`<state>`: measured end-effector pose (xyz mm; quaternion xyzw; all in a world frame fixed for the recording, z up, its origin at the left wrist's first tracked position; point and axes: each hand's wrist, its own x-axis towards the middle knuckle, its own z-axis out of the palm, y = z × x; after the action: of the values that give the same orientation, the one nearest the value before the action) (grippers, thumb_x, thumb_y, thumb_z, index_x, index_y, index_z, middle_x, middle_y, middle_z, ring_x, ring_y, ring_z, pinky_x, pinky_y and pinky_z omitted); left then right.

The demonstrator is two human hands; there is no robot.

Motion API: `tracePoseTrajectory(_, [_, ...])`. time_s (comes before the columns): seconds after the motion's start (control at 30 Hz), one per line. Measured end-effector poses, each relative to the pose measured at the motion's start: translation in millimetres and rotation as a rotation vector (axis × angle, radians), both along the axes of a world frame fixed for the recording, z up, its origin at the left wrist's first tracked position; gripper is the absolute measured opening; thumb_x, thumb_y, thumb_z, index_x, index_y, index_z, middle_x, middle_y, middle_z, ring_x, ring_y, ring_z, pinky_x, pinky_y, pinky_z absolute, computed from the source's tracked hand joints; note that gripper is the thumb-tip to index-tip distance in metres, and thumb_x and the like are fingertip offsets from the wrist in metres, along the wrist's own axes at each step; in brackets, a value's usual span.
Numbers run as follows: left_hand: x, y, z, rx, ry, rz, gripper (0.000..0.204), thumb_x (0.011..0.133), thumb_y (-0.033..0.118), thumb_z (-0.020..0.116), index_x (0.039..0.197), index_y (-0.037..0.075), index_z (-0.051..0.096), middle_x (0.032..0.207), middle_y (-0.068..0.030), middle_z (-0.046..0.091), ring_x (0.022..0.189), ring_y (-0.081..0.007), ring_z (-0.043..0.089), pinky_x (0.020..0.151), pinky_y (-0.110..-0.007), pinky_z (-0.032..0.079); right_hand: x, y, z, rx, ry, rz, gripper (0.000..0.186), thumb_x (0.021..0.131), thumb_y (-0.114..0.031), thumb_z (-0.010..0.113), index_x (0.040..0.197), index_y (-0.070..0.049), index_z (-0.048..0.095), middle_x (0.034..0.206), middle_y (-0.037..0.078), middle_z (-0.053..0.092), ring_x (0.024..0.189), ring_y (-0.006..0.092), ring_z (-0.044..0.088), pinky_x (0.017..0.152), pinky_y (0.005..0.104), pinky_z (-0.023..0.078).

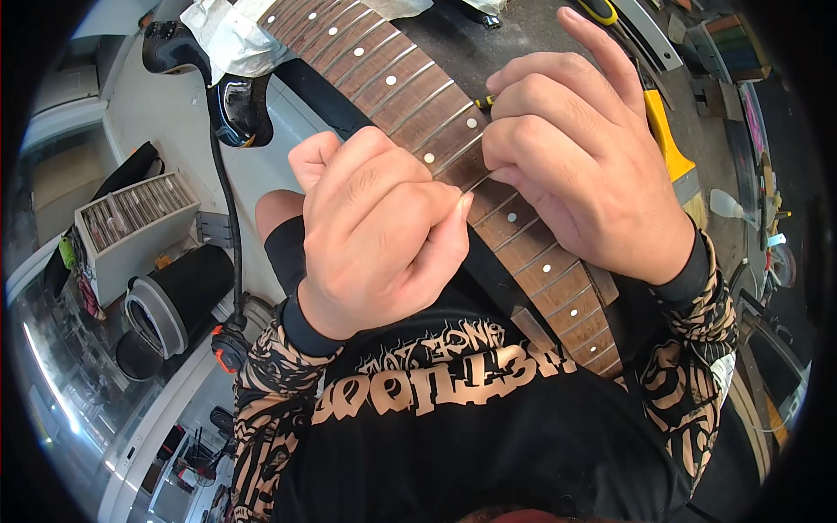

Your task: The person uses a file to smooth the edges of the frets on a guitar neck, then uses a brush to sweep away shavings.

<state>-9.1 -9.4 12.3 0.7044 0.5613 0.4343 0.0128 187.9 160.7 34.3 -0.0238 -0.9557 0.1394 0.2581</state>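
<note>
A guitar neck (410,105) with a brown fretboard, metal frets and white dot inlays runs from the upper left to the lower right under my hands. My left hand (375,231) is closed at the fretboard's near side, thumb and forefinger pinched together at the edge of one fret line. Opposite it, my right hand (584,166) pinches at the far side, fingers curled and little finger raised. A thin line, which looks like a fret (476,184), spans the short gap between the two pinches. What the fingertips hold is hidden.
A glossy black guitar body (242,109) and white cloth or paper (231,39) lie at the upper left. A yellow-handled scraper (667,139) rests on the dark bench beyond my right hand. To the left stand a box of flat cases (139,209) and a black cylinder (187,292).
</note>
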Motion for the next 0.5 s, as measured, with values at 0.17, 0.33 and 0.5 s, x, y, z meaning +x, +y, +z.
tracePoseTrajectory(0.17, [-5.5, 3.3, -5.0, 0.039, 0.012, 0.029, 0.025, 0.084, -0.009, 0.089, 0.098, 0.008, 0.077, 0.08, -0.0025, 0.067, 0.07, -0.0227, 0.058, 0.08, -0.04, 0.036, -4.8, 2.0, 9.1, -0.001, -0.084, -0.024, 0.011, 0.104, -0.022, 0.078, 0.112, -0.015, 0.075, 0.111, 0.004, 0.072, 0.119, 0.0235, 0.075, 0.137, 0.0636, 0.037])
tracePoseTrajectory(0.33, [-4.9, -1.8, -5.8, 0.027, -0.002, 0.044, 0.026, 0.083, -0.008, 0.09, 0.099, 0.009, 0.078, 0.081, -0.0019, 0.068, 0.071, -0.0225, 0.058, 0.081, -0.04, 0.037, -6.0, 8.3, -12.7, 0.115, 0.028, -0.014, 0.011, 0.103, -0.022, 0.078, 0.111, -0.015, 0.074, 0.111, 0.003, 0.071, 0.118, 0.0236, 0.075, 0.137, 0.063, 0.037])
tracePoseTrajectory(0.5, [-1.0, -11.0, 0.3, -0.034, -0.012, 0.016, 0.026, 0.084, -0.009, 0.09, 0.099, 0.009, 0.077, 0.081, -0.0015, 0.068, 0.07, -0.0221, 0.058, 0.082, -0.042, 0.037, -2.6, -0.1, -9.8, -0.028, 0.024, 0.031, 0.01, 0.103, -0.021, 0.078, 0.11, -0.015, 0.075, 0.109, 0.003, 0.07, 0.116, 0.0233, 0.075, 0.137, 0.0619, 0.037])
